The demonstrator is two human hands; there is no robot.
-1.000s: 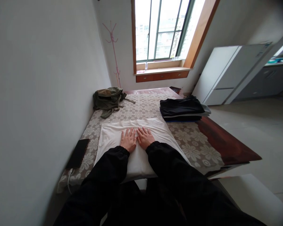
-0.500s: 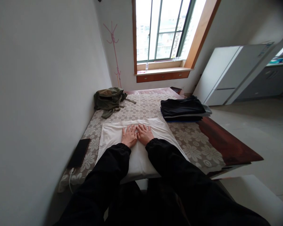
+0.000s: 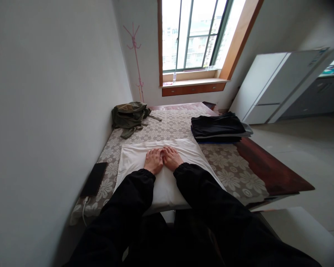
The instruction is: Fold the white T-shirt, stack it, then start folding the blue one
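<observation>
Head view: little is changed from the earlier frames; both hands have been kept side by side on the cloth, only the fingers are now curled slightly where they were flatter a second ago, and the scene is shifted a little by the camera.

A long wooden table [image 3: 269,174] of dark red, glossy wood is seen running away towards the window [image 3: 193,35]. Most of it is covered by a lace tablecloth [image 3: 225,167], grey with white flower shapes. On its near end a white cloth [image 3: 133,157] is laid flat, smooth and roughly rectangular, its long axis running across the table from left to right, its near edge hanging over the table end.

A stack [image 3: 218,128] of dark folded clothes is set at the right side, well apart from a crumpled olive bag [image 3: 129,115] by the wall. A flat black phone [image 3: 94,179] is laid at the left edge.

The left hand [image 3: 153,161] and right hand [image 3: 171,158] are pressed palm down on the middle of the cloth, touching each other, open with fingers bent, nothing gripped.
</observation>
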